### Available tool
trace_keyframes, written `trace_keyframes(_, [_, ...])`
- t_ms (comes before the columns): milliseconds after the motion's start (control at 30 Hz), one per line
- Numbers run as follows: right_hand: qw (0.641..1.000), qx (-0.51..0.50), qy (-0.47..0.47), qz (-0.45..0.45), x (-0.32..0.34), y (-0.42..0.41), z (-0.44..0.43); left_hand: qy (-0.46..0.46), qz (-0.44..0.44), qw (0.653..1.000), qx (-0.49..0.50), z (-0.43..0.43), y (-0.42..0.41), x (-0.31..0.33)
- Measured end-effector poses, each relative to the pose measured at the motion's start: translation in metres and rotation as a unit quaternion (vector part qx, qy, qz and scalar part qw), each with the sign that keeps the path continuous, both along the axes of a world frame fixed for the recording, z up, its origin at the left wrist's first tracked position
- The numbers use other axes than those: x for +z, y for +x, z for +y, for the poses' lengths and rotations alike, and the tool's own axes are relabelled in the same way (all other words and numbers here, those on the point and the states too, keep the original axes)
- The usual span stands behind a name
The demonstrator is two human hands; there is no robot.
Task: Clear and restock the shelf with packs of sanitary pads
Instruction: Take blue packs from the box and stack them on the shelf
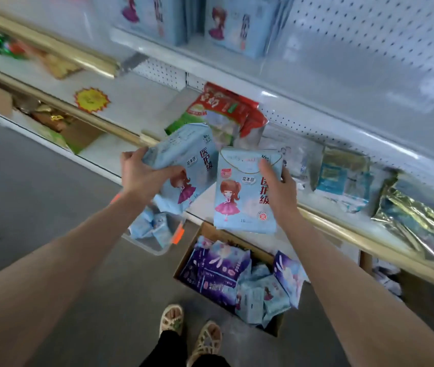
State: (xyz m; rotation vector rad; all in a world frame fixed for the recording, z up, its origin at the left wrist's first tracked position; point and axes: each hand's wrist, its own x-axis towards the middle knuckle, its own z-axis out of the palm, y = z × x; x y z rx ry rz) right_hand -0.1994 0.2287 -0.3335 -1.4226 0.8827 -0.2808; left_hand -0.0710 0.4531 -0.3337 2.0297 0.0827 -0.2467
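left hand (pixel 141 176) gripping tilted blue pack (pixel 186 165), right hand (pixel 279 186) gripping upright pack (pixel 245 192)

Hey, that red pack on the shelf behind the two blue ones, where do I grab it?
Probably by its top edge, from above: the red pack seems to stand upright, and the left blue pack and right blue pack cover its lower half.

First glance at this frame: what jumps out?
The left hand grips a tilted blue pack and the right hand holds an upright blue pack, both mid-frame at the shelf front edge. Below on the floor, a cardboard box is full of purple and blue packs.
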Motion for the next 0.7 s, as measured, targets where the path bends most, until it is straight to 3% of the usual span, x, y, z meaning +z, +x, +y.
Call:
trace_keyframes(300, [0.988, 0.061, -0.085, -0.110, 0.152, 0.066, 0.013, -0.074, -0.105, 0.991, 0.024, 0.042, 0.048, 0.162])
trace_keyframes(700, [0.973, 0.031, -0.108, -0.202, 0.258, 0.159, 0.074, -0.117, -0.223, 0.968, -0.021, 0.114, 0.158, 0.280])
